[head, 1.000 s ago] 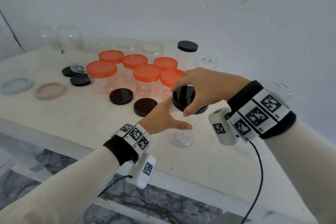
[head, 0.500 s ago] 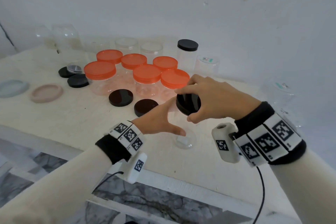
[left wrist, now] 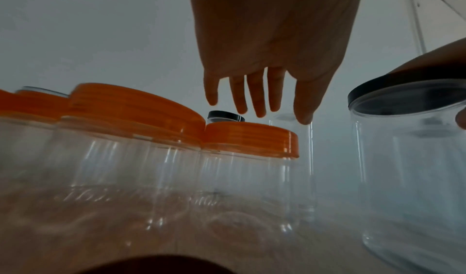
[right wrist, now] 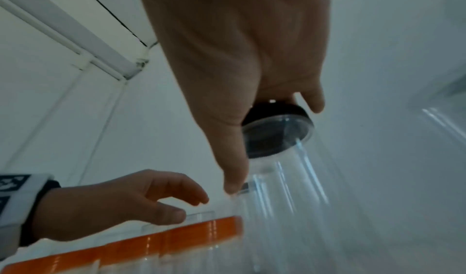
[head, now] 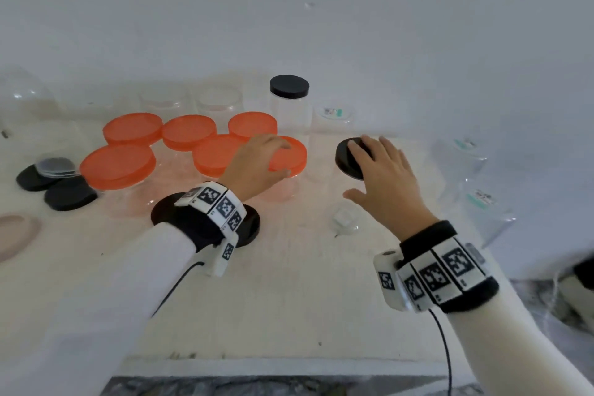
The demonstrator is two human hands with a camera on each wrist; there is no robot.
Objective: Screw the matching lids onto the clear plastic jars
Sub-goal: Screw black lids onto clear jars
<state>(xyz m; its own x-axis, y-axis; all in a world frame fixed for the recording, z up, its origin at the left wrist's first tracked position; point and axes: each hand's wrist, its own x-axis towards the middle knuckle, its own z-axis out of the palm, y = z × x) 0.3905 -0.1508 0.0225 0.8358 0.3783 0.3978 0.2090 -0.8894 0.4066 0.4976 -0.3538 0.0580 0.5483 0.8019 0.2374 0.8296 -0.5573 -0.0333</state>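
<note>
- R hand (head: 382, 177) lies flat on the black lid (head: 348, 159) of a clear jar (left wrist: 408, 178); fingers straight and spread over the lid top, thumb (right wrist: 233, 164) down beside the jar wall, nothing curled round it. Wrist view shows the lid seated on the jar's rim.
- L hand (head: 257, 167) is just left of that grip, apart from the jar, holding nothing; fingers loosely bent above the nearest orange lid (head: 287, 156). Can't tell whether they touch it.
- Nearer than the L wrist: 2 loose dark lids (head: 250, 225) flat on the white table (head: 289, 299), partly hidden by the wristband.
- Below the R palm, nearer side: a small clear piece (head: 344, 219) on the table, too glassy to identify.
- Left of the grip: 6 clear jars with orange lids (head: 119, 165), packed close together.
- Far left of the grip: 2 black lids (head: 69, 193) with a clear disc (head: 56, 165) lying over 1 of them; a beige dish (head: 16, 231) at the frame edge.
- Right of the grip: clear lidless jars (head: 482, 206) with small labels, well apart from the hand.
- Beyond the grip, by the wall: a tall clear jar wearing a black lid (head: 289, 86), a labelled clear jar (head: 331, 116) just beside it, more clear jars (head: 218, 103) further left.
</note>
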